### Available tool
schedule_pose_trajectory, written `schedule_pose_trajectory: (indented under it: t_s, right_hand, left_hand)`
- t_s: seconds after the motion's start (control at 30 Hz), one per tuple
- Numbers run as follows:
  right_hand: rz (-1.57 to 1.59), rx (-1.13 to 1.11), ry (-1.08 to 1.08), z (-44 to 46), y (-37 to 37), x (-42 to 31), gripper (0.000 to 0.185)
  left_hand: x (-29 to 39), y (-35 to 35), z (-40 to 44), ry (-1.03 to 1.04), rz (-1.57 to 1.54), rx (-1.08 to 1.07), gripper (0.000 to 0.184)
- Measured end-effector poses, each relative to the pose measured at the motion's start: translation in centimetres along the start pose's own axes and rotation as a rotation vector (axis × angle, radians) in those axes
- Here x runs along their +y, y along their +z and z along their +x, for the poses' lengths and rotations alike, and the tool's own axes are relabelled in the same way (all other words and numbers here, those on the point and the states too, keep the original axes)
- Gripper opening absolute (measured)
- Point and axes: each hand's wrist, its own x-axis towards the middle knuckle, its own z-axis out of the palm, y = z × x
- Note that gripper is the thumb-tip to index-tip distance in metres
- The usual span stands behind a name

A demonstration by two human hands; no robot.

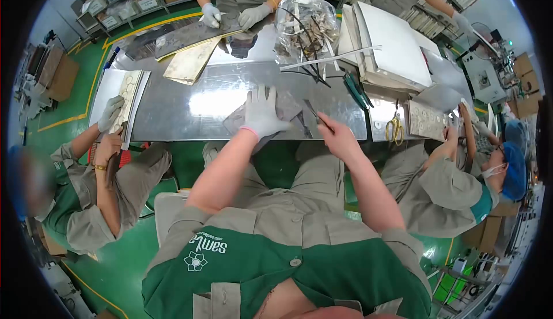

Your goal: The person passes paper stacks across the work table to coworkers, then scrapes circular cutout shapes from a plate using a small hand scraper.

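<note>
My left hand (262, 111), in a white glove with a pink cuff, lies flat with fingers spread. It presses on a thin grey sheet (288, 106) at the table's near edge. The sheet shows on both sides of the glove, and part of it is hidden underneath. My right hand (340, 139) is bare and closed around the handle of a knife (313, 110). The blade points away from me and left, beside the sheet's right end; I cannot tell whether it touches.
On the shiny metal table (173, 114) are green-handled pliers (357, 91), yellow-handled scissors (394, 128), a stack of white boards (391, 45) and a plastic bag of scraps (308, 28). Co-workers sit left and right; another works opposite with gloved hands (253, 16) on a long grey panel (190, 40).
</note>
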Motion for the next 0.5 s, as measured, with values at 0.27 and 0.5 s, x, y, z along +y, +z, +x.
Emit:
schedule_pose_trajectory:
  t_s: [0.27, 0.5]
  right_hand:
    - [-0.172, -0.001, 0.021, -4.9, -0.6, 1.8, 0.046]
    - [-0.222, -0.015, 0.058, -5.1, -1.5, 1.2, 0.036]
  left_hand:
    - [0.3, -2.0, 0.3, 0.167, 0.034, -0.209, 0.125]
    - [2.8, -0.5, 0.7, 0.096, 0.097, -0.132, 0.127]
